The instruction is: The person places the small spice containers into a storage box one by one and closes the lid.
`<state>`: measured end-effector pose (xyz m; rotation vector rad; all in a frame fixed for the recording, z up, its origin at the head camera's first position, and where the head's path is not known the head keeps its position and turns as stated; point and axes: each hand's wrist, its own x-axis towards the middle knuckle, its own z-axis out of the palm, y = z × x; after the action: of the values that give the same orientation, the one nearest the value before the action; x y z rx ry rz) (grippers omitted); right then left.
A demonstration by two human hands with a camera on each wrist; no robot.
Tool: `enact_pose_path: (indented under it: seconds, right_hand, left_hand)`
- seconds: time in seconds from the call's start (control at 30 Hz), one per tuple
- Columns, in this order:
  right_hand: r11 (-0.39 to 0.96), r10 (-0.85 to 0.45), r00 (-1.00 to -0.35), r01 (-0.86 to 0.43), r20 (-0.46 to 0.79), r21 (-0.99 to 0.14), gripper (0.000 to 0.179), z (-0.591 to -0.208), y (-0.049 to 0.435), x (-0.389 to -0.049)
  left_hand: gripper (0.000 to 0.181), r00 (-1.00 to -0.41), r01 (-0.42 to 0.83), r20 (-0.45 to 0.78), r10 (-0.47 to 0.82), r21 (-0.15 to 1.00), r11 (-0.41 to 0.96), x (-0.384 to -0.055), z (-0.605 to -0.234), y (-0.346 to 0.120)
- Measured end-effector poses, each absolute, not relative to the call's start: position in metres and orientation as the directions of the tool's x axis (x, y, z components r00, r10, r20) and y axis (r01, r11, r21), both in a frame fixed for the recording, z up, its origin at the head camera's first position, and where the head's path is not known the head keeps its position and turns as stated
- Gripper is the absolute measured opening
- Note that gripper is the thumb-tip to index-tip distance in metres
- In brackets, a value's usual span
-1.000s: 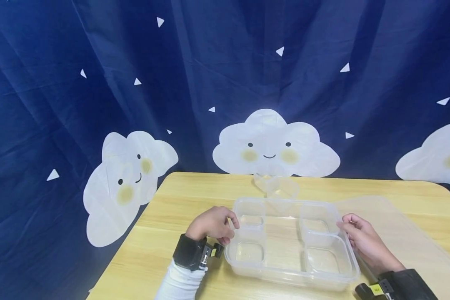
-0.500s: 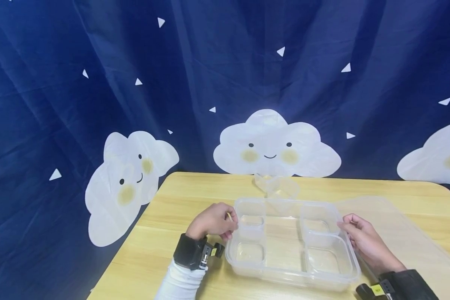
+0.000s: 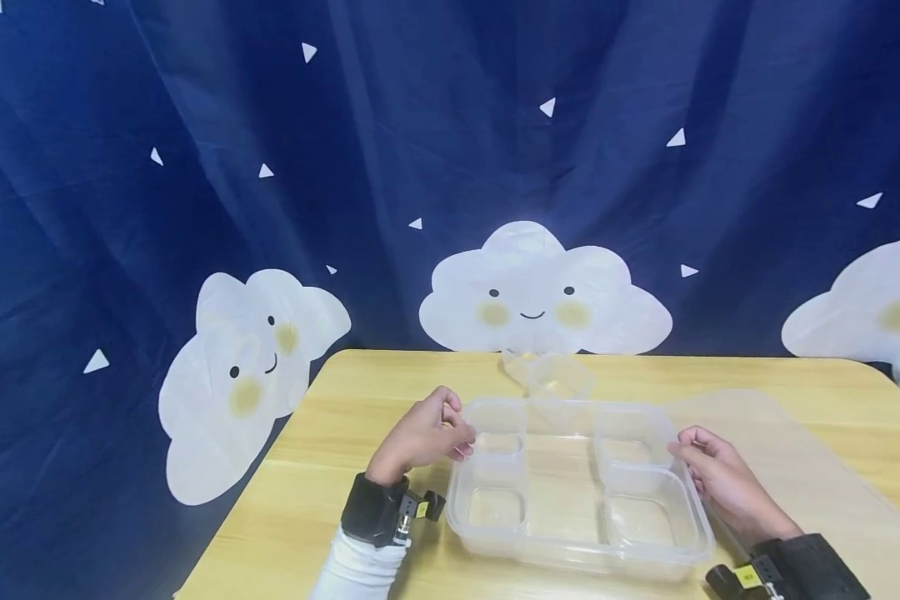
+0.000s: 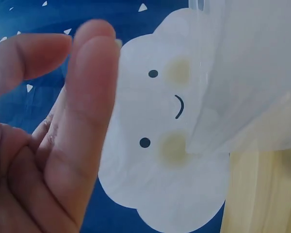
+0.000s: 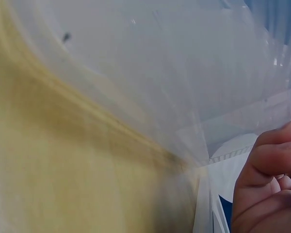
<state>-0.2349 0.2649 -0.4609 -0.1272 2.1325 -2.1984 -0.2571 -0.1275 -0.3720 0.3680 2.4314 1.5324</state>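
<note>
Clear rectangular plastic box (image 3: 570, 557) rests on the pale-yellow wood-grain table (image 3: 390, 375), near side, right of ctr. In it, four small clear rounded-square plastic tubs (image 3: 648, 521), approx. one per corner, w/ a gap btwn left & right pairs; prob. spaced so each gets its own corner.

Right hand (image 3: 729, 483) at box's right rim: thumb over the edge, fingers curled outside it, looks like a light pinch, prob. to steady the box. Left hand (image 3: 423, 433) by the far part of the left rim: fingers loosely bent, nothing seen btwn them; can't tell if tips touch the rim.

Right of box, big translucent flat plastic sheet (image 3: 802, 467), poss. a lid, cut off at right. Far of box, thin clear plastic pieces (image 3: 558, 379): shape & no. hard to make out vs. white cloud print (image 3: 543, 283) on navy fabric backdrop (image 3: 420, 108).

Right wrist cam: mostly blurry plastic, hand partly cut off, so grip unconfirmed there.
</note>
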Motion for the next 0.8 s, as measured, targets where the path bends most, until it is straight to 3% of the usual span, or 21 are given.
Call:
enact_pose_path:
  seconds: [0.2, 0.53, 0.8]
  right_hand:
    - [-0.032, -0.121, -0.993, 0.004, 0.000, -0.999, 0.012, -0.461, 0.263, -0.235]
    - [-0.055, -0.126, -0.992, -0.018, 0.025, -0.998, 0.013, -0.459, 0.267, -0.235]
    - [-0.053, -0.128, -0.992, -0.002, 0.009, -0.999, 0.013, -0.460, 0.265, -0.235]
  left_hand:
    - [0.025, -0.949, 0.029, -0.093, 0.303, 0.927, 0.375, -0.263, -0.374, -0.129]
    - [0.042, -0.948, -0.058, -0.181, 0.262, 0.908, 0.416, -0.284, -0.366, -0.116]
    - [0.032, -0.960, -0.102, -0.183, 0.212, 0.933, 0.344, -0.303, -0.366, -0.110]
